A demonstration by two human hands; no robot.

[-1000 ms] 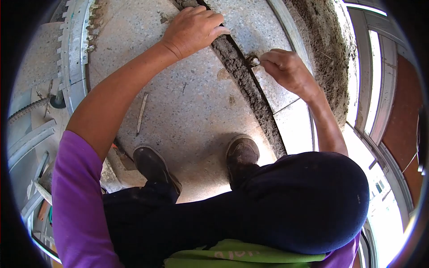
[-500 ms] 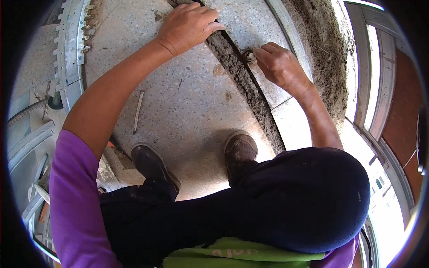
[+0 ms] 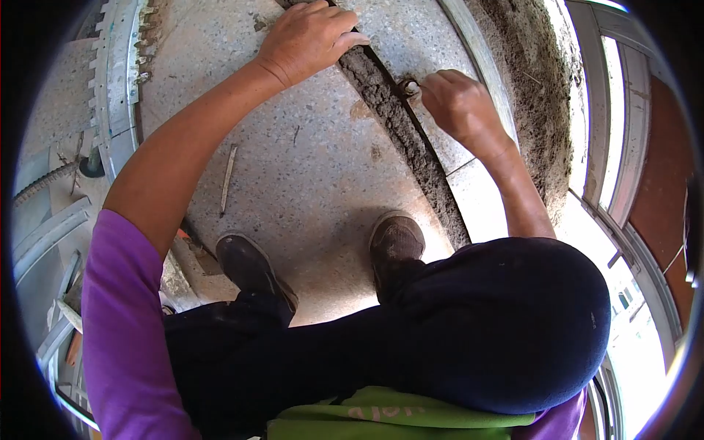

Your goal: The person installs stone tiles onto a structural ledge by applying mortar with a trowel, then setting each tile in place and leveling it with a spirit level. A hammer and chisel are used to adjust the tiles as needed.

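Observation:
A furrow of rough grey mortar [image 3: 396, 121] runs diagonally across the speckled floor slab [image 3: 293, 161]. Along its right side lies a long, thin dark strip [image 3: 431, 147], seen edge-on. My left hand [image 3: 309, 40] is closed over the upper end of the furrow and strip, thumb pointing right; its fingertips are partly hidden. Just right of the strip, my right hand [image 3: 460, 104] has its fingers curled against a small, round, pale-ended knob [image 3: 409, 88] with a dark rim. What the knob belongs to is hidden.
A thin stick [image 3: 228, 180] lies on the slab. My shoes [image 3: 397, 238] stand near the furrow's lower end. Loose soil or mortar [image 3: 535, 95] fills the right, beside metal framing [image 3: 616, 125]. A toothed metal strip [image 3: 114, 88] and a ribbed bar [image 3: 45, 183] lie left.
My right hand has shifted slightly right, and more of the pale knob shows. My left hand stays almost where it was.

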